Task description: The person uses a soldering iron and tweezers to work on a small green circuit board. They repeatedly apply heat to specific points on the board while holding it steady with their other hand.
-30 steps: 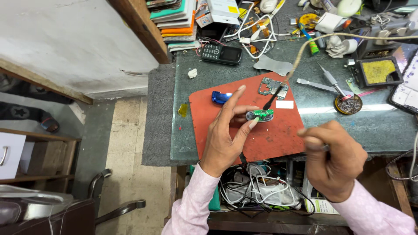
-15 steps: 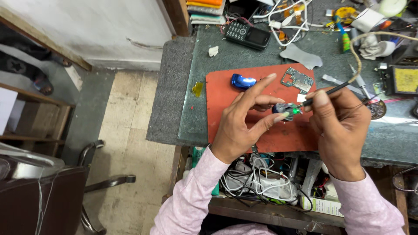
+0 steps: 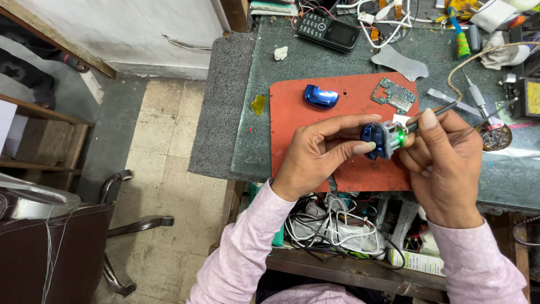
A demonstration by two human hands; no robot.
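My left hand [image 3: 320, 155] pinches a small blue device [image 3: 378, 139] with an exposed green-lit circuit board, held above the red work mat [image 3: 304, 118]. My right hand [image 3: 444, 163] grips a thin soldering iron [image 3: 436, 111] like a pen, its tip at the lit board. A cable runs from the iron up to the right. A shiny blue shell piece [image 3: 320, 96] lies on the mat's upper left. A green circuit board [image 3: 394, 95] lies on the mat's upper right.
The dark green bench [image 3: 292, 62] holds a black keypad phone [image 3: 328, 32], tangled wires, a grey plastic pick [image 3: 400, 61], tweezers [image 3: 450, 100] and a tin of solder scraps [image 3: 495, 137]. Cables fill the shelf below. A chair [image 3: 50, 242] stands at lower left on the tiled floor.
My right hand has come up from the mat's lower right to meet the left hand and brought the iron's tip to the board. The left hand's fingers have closed round the device.
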